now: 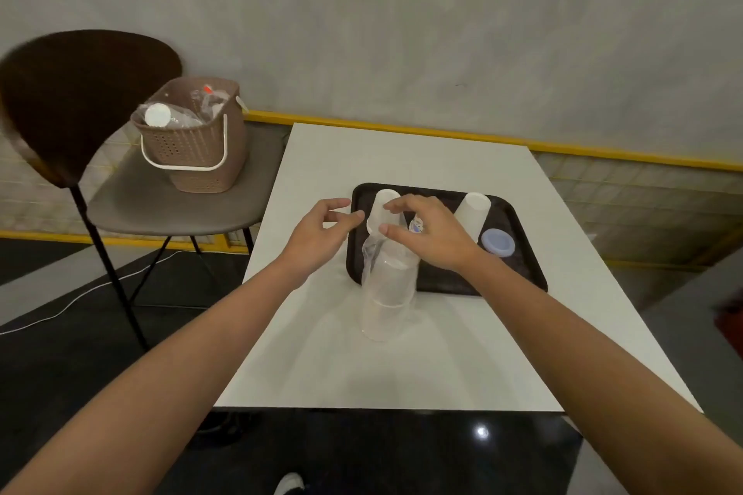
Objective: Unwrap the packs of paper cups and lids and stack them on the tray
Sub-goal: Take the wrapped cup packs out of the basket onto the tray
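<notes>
White table [402, 366] against a grey wall; dark tray [518, 265] lying on its far half. On the tray: an upside-down stack of paper cups [384, 209] at the left end, a second upside-down stack [474, 215] towards the right, a bluish lid [498, 242] flat just beside that second stack. Clear plastic wrap [388, 289] standing upright at the tray's near left edge, partly on the table, loose and see-through, with a rim or two of something clear showing inside; cannot tell exactly what remains in it.

Right hand [430, 235] over the top of the wrap, fingers curled down, thumb and fingertips pinching at the plastic near the left cup stack; a small printed label visible between the fingers. Left hand [321, 233] just left of the tray, open, fingers spread and slightly bent, gripping nothing, close to the wrap but apart from it.

Dark chair [173, 201] left of the table; brown basket [193, 145] on its seat, holding crumpled plastic and a white round lid.
</notes>
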Demonstrator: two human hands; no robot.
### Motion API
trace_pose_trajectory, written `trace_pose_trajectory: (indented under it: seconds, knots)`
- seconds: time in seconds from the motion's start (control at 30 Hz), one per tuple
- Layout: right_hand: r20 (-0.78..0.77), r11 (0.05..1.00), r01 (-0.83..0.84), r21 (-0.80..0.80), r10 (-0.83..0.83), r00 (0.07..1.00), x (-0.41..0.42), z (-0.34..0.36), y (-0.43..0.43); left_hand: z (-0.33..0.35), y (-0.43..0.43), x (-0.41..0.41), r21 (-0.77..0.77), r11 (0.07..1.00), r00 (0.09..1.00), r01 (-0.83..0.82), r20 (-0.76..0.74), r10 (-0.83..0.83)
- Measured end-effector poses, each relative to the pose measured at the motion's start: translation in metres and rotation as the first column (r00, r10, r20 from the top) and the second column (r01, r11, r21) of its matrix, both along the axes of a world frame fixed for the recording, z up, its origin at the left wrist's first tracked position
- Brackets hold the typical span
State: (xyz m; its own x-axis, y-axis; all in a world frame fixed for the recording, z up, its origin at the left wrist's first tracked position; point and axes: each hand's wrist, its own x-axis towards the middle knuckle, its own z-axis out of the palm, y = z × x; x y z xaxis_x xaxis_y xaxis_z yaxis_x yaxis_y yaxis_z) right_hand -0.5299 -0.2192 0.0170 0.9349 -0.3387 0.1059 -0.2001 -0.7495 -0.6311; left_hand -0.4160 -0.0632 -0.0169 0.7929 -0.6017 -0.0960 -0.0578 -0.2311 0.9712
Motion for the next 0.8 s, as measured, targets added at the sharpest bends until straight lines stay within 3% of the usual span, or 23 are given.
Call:
trace_pose_trajectory:
  seconds: [0.23, 0.47, 0.8]
  knots:
    - [0.084, 0.986, -0.036, -0.16, 0.05, 0.995, 0.06, 0.024, 0.032, 0.016, 0.026, 0.035, -0.067, 0.984, 0.985, -0.168, 0.04, 0.17]
    - [0.079, 0.977, -0.113, -0.183, 0.129, 0.989, 0.153, 0.042, 0.068, 0.031, 0.06, 0.109, -0.138, 0.921, 0.924, -0.364, 0.072, 0.376]
    - [-0.053, 0.989, -0.121, -0.08, 0.117, 0.992, 0.324, 0.044, 0.099, 0.054, 0.104, 0.266, -0.039, 0.921, 0.891, -0.387, 0.242, 0.384]
